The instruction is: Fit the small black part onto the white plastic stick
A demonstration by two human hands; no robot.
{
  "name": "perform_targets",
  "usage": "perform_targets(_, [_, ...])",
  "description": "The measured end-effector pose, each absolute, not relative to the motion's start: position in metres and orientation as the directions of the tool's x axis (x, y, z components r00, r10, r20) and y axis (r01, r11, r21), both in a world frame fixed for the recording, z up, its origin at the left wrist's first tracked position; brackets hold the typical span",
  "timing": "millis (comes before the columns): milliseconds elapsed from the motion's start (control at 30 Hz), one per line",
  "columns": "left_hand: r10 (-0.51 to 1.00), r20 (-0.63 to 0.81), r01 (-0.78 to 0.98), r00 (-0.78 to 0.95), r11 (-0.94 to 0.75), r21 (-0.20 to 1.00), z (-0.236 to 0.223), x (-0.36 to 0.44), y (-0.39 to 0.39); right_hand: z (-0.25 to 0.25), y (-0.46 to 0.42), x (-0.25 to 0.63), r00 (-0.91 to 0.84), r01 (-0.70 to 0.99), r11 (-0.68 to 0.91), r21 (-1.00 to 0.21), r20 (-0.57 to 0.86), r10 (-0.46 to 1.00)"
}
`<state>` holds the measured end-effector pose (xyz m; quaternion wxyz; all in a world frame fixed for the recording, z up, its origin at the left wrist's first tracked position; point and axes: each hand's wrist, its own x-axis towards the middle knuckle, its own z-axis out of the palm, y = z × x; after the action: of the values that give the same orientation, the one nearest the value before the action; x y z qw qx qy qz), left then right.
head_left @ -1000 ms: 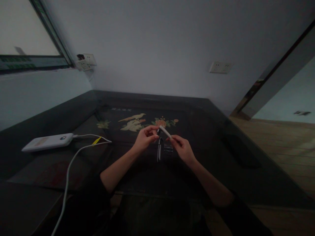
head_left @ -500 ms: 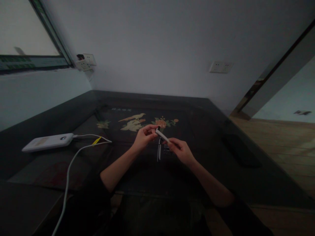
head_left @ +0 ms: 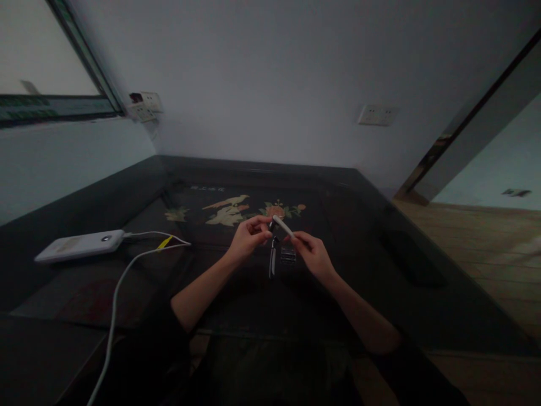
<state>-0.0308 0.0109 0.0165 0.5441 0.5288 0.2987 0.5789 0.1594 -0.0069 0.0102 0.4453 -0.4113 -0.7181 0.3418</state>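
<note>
Between my two hands is a slim pale strip (head_left: pixel 284 226) with a dark piece at its left end; its exact kind is too dim and small to make out. My left hand (head_left: pixel 249 235) pinches the dark piece with thumb and forefinger. The lower right end of the strip is gripped in the fingertips of my right hand (head_left: pixel 311 252), which hide that end. Just below, on the dark tabletop, lies a narrow black-and-silver piece (head_left: pixel 273 263). Beside it, near my right fingers, is a small shiny block with fine lines (head_left: pixel 288 256).
A white power bank-like device (head_left: pixel 80 246) lies at the left, and its white cable (head_left: pixel 120 282) with a yellow tag runs off the front edge. A dark flat object (head_left: pixel 412 259) rests at the right. The dark table (head_left: pixel 236 307) bears a bird-and-flower picture and meets the wall behind.
The pale strip has tilted, and its upper end has moved slightly up and right. More of the dark piece now shows below that end. Both hands have stayed nearly in place.
</note>
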Motion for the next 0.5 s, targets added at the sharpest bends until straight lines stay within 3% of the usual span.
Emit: perform_targets(500, [0.954,0.270,-0.317,0.129,-0.218,0.923,0.0151,-0.0316,0.0117,0.0130,-0.0140,0.1576,-0.400,0.248,0.441,-0.862,0.324,0.858])
